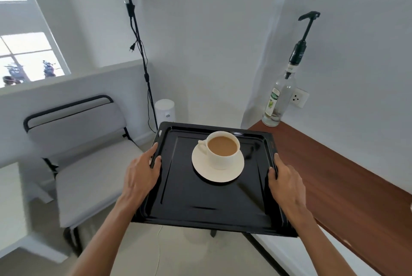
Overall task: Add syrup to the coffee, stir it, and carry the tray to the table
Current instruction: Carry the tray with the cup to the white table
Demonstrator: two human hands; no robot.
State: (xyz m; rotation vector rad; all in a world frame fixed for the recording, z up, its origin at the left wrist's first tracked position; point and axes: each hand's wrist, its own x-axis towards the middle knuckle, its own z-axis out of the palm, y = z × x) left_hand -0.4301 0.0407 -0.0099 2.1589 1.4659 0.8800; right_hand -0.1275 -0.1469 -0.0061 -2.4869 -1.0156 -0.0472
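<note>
A black tray (200, 204) is held in the air, level, in front of me. My left hand (142, 173) grips its left rim and my right hand (285, 177) grips its right rim. On the tray's far half a white cup (220, 155) of milky coffee stands on a white saucer (214, 173), handle pointing left. The syrup bottle (278, 99), clear glass with a black pump, stands on the far corner of the brown wooden counter (347, 182) to the right.
A grey cushioned chair (89, 164) with a black frame sits to the left, below the tray. A black stand with cables (142, 57) rises behind it, beside a small white cylinder (165, 110). A wall socket (299, 97) is behind the bottle.
</note>
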